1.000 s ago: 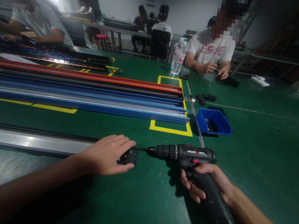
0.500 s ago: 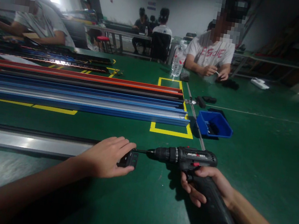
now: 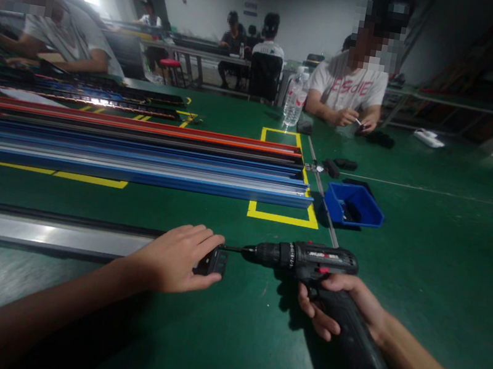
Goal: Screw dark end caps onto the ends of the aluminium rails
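Observation:
My left hand [image 3: 183, 258] is closed around the right end of a long silver metal profile [image 3: 46, 234], gripping a black end cap [image 3: 218, 263] there. Thumb and fingers press on the cap from either side and cover part of it. In my right hand [image 3: 339, 305] is a black cordless drill [image 3: 323, 260] with red markings, held by its handle and lying nearly level. Its long thin bit [image 3: 234, 248] points left and reaches the cap's upper part beside my left fingertips. Whether a screw sits at the tip is hidden.
Blue profiles [image 3: 181, 182] and orange profiles [image 3: 166, 130] lie across the green table [image 3: 438, 271]. A blue bin [image 3: 356, 217] with dark small parts stands behind the drill. Water bottles [image 3: 294, 101] stand farther back. A co-worker [image 3: 351, 85] sits opposite, another person [image 3: 68, 35] at left.
Both my hands, the drill and the end cap hold the same position. Far back at the left, a person has shifted slightly.

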Demonstrator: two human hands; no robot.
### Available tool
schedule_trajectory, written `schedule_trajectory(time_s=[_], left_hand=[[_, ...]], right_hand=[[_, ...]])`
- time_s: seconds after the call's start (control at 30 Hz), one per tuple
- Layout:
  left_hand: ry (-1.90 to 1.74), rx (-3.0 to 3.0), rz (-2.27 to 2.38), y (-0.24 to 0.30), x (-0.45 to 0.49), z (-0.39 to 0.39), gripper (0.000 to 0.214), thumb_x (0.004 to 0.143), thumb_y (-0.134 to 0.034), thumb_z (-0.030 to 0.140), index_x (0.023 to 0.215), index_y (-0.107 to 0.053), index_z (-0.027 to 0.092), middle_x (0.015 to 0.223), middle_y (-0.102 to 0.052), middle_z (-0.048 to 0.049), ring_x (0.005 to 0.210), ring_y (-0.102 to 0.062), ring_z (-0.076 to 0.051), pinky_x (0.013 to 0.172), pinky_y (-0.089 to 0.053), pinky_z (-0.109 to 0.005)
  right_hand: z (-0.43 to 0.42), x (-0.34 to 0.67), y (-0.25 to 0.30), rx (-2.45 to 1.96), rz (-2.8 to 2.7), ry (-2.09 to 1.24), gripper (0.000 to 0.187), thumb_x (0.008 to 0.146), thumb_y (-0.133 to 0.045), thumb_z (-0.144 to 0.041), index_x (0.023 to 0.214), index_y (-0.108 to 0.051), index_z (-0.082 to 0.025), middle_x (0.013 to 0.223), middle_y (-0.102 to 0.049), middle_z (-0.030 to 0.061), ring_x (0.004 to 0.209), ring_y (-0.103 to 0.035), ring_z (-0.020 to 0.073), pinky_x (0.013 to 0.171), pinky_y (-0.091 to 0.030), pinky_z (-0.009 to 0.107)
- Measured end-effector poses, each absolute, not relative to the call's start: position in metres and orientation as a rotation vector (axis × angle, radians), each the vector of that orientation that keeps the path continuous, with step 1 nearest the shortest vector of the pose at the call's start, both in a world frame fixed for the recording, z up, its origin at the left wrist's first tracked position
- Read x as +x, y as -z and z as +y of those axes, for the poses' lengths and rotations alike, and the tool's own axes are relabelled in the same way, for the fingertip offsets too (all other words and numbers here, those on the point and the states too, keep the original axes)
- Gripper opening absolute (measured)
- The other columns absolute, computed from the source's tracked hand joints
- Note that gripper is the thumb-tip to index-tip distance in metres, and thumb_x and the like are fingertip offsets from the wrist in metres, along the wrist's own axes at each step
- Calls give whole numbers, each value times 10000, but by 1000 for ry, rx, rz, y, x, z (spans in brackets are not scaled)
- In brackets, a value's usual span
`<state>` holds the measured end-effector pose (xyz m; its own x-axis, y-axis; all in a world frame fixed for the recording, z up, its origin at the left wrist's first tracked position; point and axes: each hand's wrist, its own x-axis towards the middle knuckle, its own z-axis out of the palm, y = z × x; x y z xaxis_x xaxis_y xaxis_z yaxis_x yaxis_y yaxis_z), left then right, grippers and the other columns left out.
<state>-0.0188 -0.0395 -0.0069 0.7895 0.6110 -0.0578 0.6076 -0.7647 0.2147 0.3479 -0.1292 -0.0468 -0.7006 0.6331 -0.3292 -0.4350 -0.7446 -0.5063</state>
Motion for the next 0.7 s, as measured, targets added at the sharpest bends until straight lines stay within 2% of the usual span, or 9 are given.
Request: schedule_trajectory(time_s=[0.43, 0.7], left_hand=[[-5, 2771, 941, 6, -18, -41, 576, 953, -536, 547, 1352, -556, 132, 1217, -669, -157, 1091, -628, -312, 952, -500, -490], [-105, 2828, 914, 15, -22, -39, 551, 956, -542, 553, 1341, -552, 159, 1202, -671, -139, 1073, -632, -294, 935, -503, -463]], right_hand=[[-130, 350, 51, -638, -537, -2405, 414, 907, -554, -374, 1096, -694, -34, 911, -719, 125, 525, -635, 100, 612, -589, 266], [-129, 351, 50, -620, -516, -2409, 424, 915, -527, -363, 1093, -693, -16, 918, -717, 136, 548, -666, 116, 621, -602, 278]])
